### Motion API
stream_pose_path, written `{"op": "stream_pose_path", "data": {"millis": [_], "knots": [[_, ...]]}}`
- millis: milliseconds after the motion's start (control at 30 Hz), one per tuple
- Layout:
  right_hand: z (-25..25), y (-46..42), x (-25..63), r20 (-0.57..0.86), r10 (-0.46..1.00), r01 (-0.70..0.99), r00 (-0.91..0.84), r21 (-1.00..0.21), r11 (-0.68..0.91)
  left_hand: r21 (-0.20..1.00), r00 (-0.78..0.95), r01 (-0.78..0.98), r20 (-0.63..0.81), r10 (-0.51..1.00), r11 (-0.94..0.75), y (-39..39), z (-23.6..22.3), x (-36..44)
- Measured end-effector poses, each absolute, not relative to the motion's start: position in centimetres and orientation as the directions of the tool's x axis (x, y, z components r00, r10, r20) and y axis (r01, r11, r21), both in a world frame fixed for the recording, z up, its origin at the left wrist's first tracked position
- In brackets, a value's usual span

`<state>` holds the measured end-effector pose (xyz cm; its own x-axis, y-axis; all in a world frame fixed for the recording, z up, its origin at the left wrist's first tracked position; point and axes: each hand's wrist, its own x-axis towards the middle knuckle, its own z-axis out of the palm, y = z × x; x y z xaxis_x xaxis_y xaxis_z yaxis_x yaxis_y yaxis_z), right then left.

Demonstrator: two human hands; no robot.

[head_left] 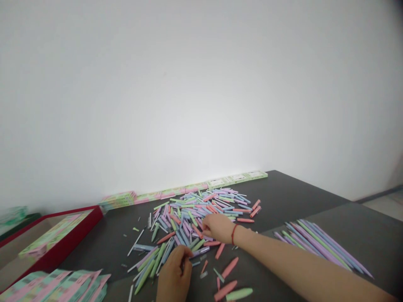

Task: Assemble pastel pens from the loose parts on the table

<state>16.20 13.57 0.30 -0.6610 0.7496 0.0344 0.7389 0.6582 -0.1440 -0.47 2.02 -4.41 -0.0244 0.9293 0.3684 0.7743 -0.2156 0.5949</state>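
Note:
A loose heap of pastel pen parts [185, 228], in purple, blue, green and coral, spreads over the dark table. My right hand [218, 227], with a red string at the wrist, reaches into the middle of this heap. Its fingers are pinched together at a coral piece, and what they hold is hidden. At the heap's near edge, my left hand [174, 270] is curled with thumb and forefinger drawn in. Close to its fingertips lies a purple pen piece [200, 251]; whether they grip it is unclear. Coral pieces [230, 267] and a light green piece [239, 294] lie nearer me.
Several long pastel pens [321, 243] lie side by side on the right. At left stands a red-edged box [71, 235] holding a printed carton [55, 235]. Pink and green packets [59, 287] overlap in front of it. Flat cartons [173, 192] line the wall.

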Motion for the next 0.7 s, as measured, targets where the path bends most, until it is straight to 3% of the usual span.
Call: {"op": "stream_pose_path", "data": {"millis": [167,233,367,500,600,700], "knots": [[0.1,13.2,13.4,0.006,0.793,0.789,-0.610,-0.087,0.608,0.592,-0.031,0.767,0.418,0.908,-0.247,2.1,-4.6,-0.5],[0.6,12.8,13.7,0.040,0.793,0.789,-0.608,-0.086,0.609,0.561,-0.049,0.777,0.505,0.861,-0.285,2.1,-4.5,-0.5],[2.0,10.4,16.0,0.125,0.745,0.735,-0.655,-0.121,0.667,0.366,0.039,0.851,0.672,0.739,-0.377,1.6,-4.0,0.2],[2.3,6.9,18.5,0.165,0.674,0.640,-0.720,-0.218,0.737,0.242,0.285,0.851,0.533,0.797,-0.466,1.0,-3.6,1.7],[1.5,5.6,19.9,0.209,0.686,0.582,-0.696,-0.395,0.711,0.329,0.245,0.846,0.460,0.853,-0.420,1.0,-3.4,1.5],[0.3,5.9,20.5,0.210,0.713,0.584,-0.669,-0.446,0.679,0.582,-0.032,0.779,0.408,0.912,-0.233,1.3,-3.4,0.2]]}}
